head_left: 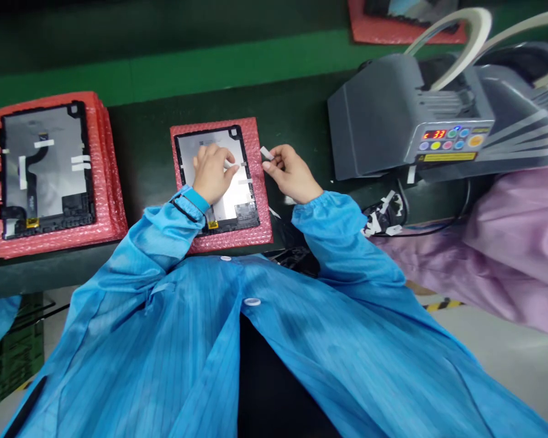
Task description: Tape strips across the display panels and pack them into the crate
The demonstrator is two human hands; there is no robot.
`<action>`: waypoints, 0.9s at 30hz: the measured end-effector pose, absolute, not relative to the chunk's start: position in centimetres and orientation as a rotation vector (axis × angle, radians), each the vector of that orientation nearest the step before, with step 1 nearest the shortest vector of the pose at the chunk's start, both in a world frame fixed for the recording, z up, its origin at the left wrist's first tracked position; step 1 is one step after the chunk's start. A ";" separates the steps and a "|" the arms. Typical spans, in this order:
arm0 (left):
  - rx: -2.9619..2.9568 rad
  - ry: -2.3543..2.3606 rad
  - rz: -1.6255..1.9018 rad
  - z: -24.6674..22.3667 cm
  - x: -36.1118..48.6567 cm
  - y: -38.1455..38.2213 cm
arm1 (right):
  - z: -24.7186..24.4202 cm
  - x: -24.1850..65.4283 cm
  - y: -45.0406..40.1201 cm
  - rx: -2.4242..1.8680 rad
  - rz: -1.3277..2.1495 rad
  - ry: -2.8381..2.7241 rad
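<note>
A tablet screen assembly (pixel 232 210) lies face down on a pink bubble-wrap sheet (pixel 263 210) in front of me. Over its upper middle is my left hand (pixel 213 173), its thumb and index finger pinched around a small white piece near the panel. White tape strips (pixel 245 181) sit along the panel's right edge, and a yellow patch (pixel 213 224) shows at the bottom. Just right of the sheet, my right hand (pixel 292 173) holds a short white tape strip (pixel 266 152) between thumb and fingers.
At the left, another panel (pixel 50 164) lies on stacked pink bubble wrap (pixel 107 201). A grey tape dispenser (pixel 374 118) stands at the right, with crumpled tape scraps (pixel 384 216) below it. A person's pink sleeve (pixel 520 243) is at the far right.
</note>
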State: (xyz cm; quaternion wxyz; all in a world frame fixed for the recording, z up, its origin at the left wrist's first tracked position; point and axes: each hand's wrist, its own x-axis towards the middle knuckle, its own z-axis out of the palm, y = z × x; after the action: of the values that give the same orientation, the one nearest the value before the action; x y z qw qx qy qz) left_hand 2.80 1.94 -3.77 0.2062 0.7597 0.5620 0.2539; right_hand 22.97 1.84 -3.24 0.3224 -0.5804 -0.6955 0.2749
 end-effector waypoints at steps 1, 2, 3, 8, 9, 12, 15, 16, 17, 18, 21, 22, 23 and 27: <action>2.123 1.521 0.733 -3.6 2.6 2.3 | -2.7 22.8 1.7 -1.489 0.762 -1.862; 2.133 1.470 0.750 -3.4 2.5 2.6 | -2.1 22.6 1.6 -1.452 0.801 -1.898; 2.144 1.417 0.757 -3.2 2.4 2.8 | -1.7 22.3 1.5 -1.415 0.835 -1.929; 2.166 1.302 0.692 -3.0 2.5 3.2 | -0.9 21.1 1.2 -1.368 0.955 -1.951; 2.155 1.311 0.680 -3.1 2.6 3.2 | -0.9 21.1 1.2 -1.394 0.954 -1.933; 2.108 1.355 0.667 -3.4 2.7 3.2 | -1.2 21.3 1.4 -1.502 0.877 -1.866; 2.071 1.381 0.637 -3.4 2.7 3.2 | -1.5 21.4 1.7 -1.551 0.801 -1.846; 2.064 1.387 0.623 -3.4 2.7 3.2 | -1.7 21.4 1.8 -1.549 0.788 -1.860; 2.061 1.394 0.610 -3.4 2.8 3.2 | -2.0 21.3 2.0 -1.541 0.771 -1.883; 2.060 1.405 0.599 -3.5 2.9 3.1 | -2.3 21.3 2.1 -1.531 0.746 -1.913; 2.074 1.476 0.595 -3.8 3.3 2.9 | -3.6 21.1 2.8 -1.494 0.628 -2.005; 2.085 1.509 0.595 -3.9 3.4 2.8 | -4.1 21.1 2.9 -1.490 0.588 -2.026; 2.099 1.540 0.589 -4.0 3.6 2.6 | -4.6 21.1 3.1 -1.494 0.556 -2.042; 2.149 1.618 0.494 -3.7 4.1 2.1 | -5.8 21.2 3.3 -1.543 0.484 -2.084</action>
State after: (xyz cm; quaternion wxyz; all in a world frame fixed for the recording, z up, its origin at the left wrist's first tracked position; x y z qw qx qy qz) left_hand 4.05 2.15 -3.71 0.2018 0.7697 0.5793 0.1769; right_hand 21.24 3.31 -5.76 0.2494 -0.5664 -0.7651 0.1778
